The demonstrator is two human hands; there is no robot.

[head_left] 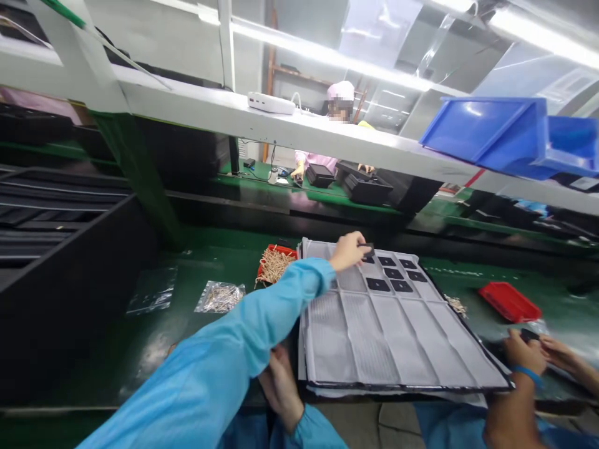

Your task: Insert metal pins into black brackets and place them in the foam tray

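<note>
My left hand (349,251) reaches across the white compartmented tray (384,340), pinching a small flat black piece (367,250) over its far row. Several similar black pieces (378,285) lie in the far compartments, while the near compartments show only white lining. Below my left sleeve, my right hand (283,388) is beside the tray's near left corner, at the table edge. The sleeve covers part of its fingers, so whether it holds anything is hidden.
Left of the tray are a red bin (276,265) of tan strips and a clear bag (219,297). A black box (70,293) stands far left. At right, a co-worker's hands (526,352) hold a black piece near a red tray (510,302). An overhead shelf carries blue bins (484,131).
</note>
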